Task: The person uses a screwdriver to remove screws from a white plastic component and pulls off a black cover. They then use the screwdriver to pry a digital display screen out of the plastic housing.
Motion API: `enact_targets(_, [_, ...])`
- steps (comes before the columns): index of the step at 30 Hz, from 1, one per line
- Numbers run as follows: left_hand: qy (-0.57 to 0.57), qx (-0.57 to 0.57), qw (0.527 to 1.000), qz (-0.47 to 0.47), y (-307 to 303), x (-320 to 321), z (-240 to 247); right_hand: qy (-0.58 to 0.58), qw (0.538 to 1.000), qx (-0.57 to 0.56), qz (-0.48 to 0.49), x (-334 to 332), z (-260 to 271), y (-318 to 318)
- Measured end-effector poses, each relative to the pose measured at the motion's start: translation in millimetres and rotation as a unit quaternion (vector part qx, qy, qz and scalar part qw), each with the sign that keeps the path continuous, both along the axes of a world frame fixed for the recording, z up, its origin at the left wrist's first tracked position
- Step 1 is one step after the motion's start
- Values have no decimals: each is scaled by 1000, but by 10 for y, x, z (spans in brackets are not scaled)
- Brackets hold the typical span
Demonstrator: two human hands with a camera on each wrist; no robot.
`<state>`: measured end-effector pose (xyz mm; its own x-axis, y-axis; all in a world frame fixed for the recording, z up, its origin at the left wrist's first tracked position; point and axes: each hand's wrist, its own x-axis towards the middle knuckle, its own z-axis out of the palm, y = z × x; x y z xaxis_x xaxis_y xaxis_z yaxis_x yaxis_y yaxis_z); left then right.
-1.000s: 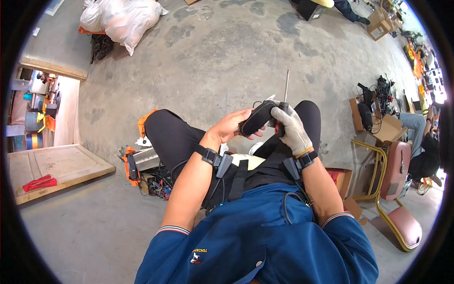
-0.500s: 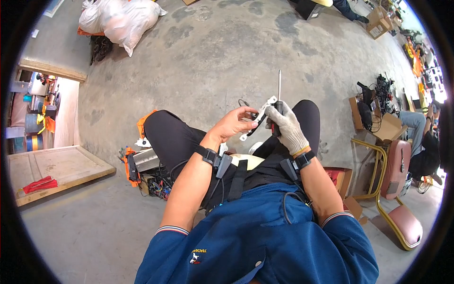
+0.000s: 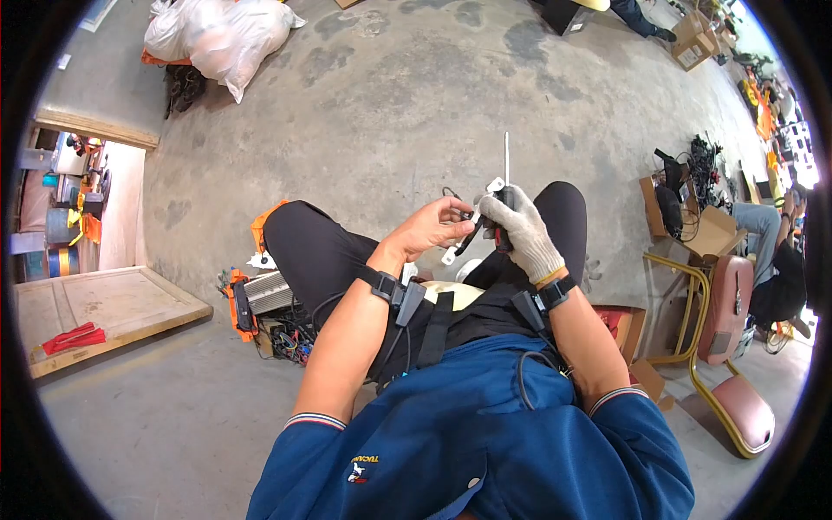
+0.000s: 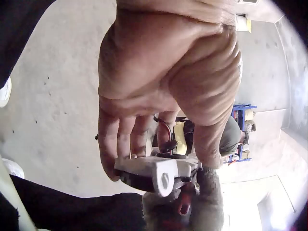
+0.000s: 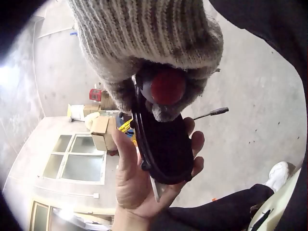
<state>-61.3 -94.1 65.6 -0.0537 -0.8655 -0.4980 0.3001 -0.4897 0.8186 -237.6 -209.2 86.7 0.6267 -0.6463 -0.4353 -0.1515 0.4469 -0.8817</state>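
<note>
My bare left hand holds an oval black part with a white tabbed frame, thumb on one side and fingers on the other. The part stands on edge in the head view, and its dark flat face shows in the right wrist view. From it runs a thin cable ending in a small black plug. My gloved right hand grips a screwdriver by its black and red handle, shaft pointing away from me. Gloved fingertips also touch the part's upper end.
Beside my left knee lies a pile of electronics and wires. A wooden panel with a red cloth is at left. On the right stand a pink-padded chair and an open cardboard box. White sacks lie further off.
The oval part has turned from showing its black face to standing on edge with the white frame in view. The right hand and screwdriver have shifted slightly left.
</note>
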Motion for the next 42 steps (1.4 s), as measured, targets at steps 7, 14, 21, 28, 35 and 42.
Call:
enact_targets(7, [-11,32,999,0,7,-11,-16,2,1000,1,7,21,-14,50])
enact_targets(14, [-25,11,1000,-5,13,25,-18,-28,999,21,3,9,40,32])
enact_targets(21, [-16,16,1000,-3,56,-21,-6,-50,998,47,8,-45,44,42])
enact_targets(28, [116,-19,990,83,63,-91,-60,-76,994,75,-14,-97,65,74])
enact_targets(35, [158,-39,983,83,62,-188,-66,-97,986,127,-51,-203,9,-7])
enact_targets(42, [178,-47,958,219,119,-96,-125,-128,965,177,-144,-434,-76,-193])
